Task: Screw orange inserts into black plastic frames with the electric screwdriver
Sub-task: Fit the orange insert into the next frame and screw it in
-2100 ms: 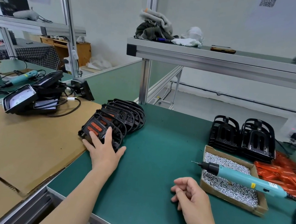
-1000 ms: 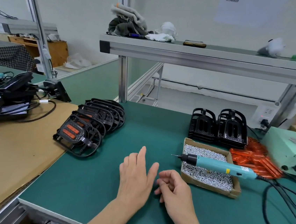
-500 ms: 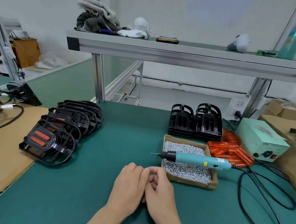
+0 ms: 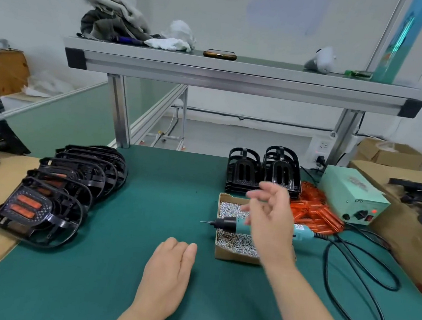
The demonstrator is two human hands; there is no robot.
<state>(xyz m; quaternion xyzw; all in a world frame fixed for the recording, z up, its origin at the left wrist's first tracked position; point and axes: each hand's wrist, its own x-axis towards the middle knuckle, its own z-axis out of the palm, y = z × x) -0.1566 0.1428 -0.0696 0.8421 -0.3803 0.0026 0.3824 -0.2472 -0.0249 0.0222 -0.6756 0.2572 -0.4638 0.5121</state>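
Note:
A row of black frames with orange inserts (image 4: 43, 207) leans at the left of the green mat. Two stacks of bare black frames (image 4: 263, 173) stand at the back right, with a pile of loose orange inserts (image 4: 313, 212) beside them. The teal electric screwdriver (image 4: 231, 225) lies across a cardboard box of screws (image 4: 231, 250). My right hand (image 4: 271, 218) hovers, blurred, above the screwdriver and box with relaxed fingers, holding nothing. Palm down on the mat near the front rests my left hand (image 4: 170, 267), fingers together.
A pale green power supply (image 4: 351, 198) sits at the right, its black cable (image 4: 358, 279) looping over the mat. Cardboard sheets lie on both sides. An aluminium shelf (image 4: 239, 77) with cloths and a phone spans overhead.
My head has turned right, shifting the scene left. My left hand left the finished frames and came to the mat's middle. My right hand rose from beside it to above the screwdriver.

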